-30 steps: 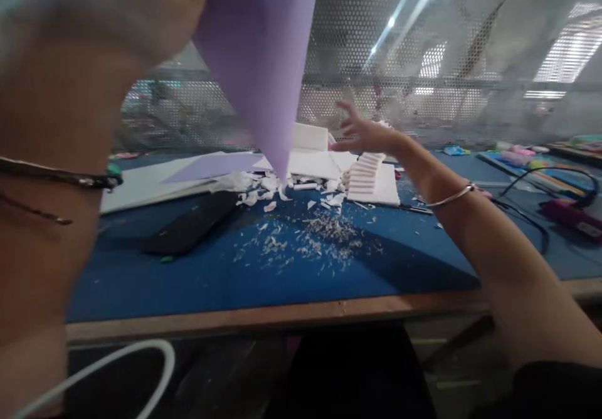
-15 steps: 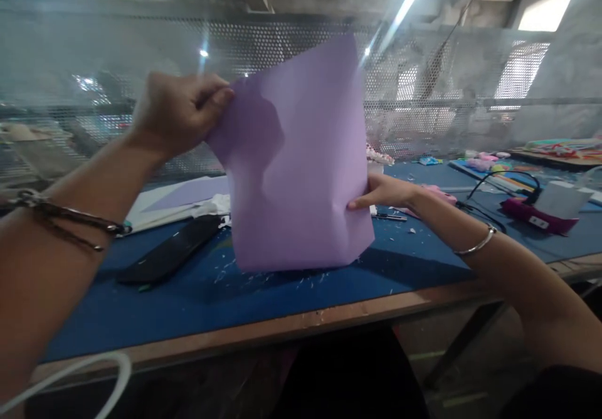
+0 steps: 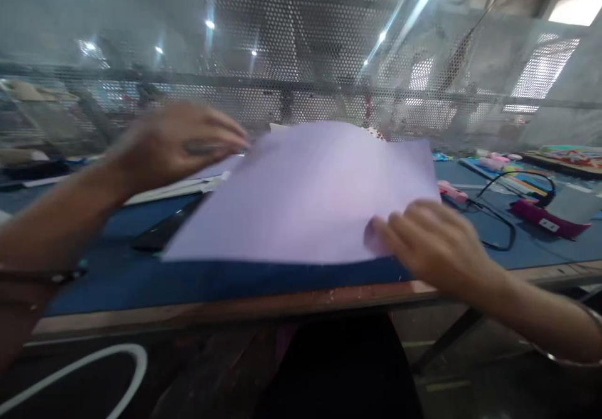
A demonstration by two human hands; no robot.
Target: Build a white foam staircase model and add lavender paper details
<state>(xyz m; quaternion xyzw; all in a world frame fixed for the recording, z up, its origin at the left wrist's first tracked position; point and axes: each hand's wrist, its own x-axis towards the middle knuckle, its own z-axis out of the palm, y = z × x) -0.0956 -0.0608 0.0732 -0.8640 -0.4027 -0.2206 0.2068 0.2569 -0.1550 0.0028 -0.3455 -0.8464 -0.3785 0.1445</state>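
Observation:
A lilac paper sheet hangs nearly flat just above the blue table mat, in the middle of the view. My left hand pinches its far left corner, fingers closed and blurred by motion. My right hand grips the sheet's near right corner, fingers curled over the edge. The sheet hides the white scraps and foam pieces that lie on the mat behind it.
A black flat bar lies on the mat under the sheet's left side. White boards sit behind it. To the right are a black cable, a magenta tool and colourful bits. A perforated metal screen backs the table; the wooden edge runs in front.
The sheet went from dangling upright in my left hand, to being held vertically by both hands, to lying nearly flat and low over the mat. My right hand came back from the foam pieces.

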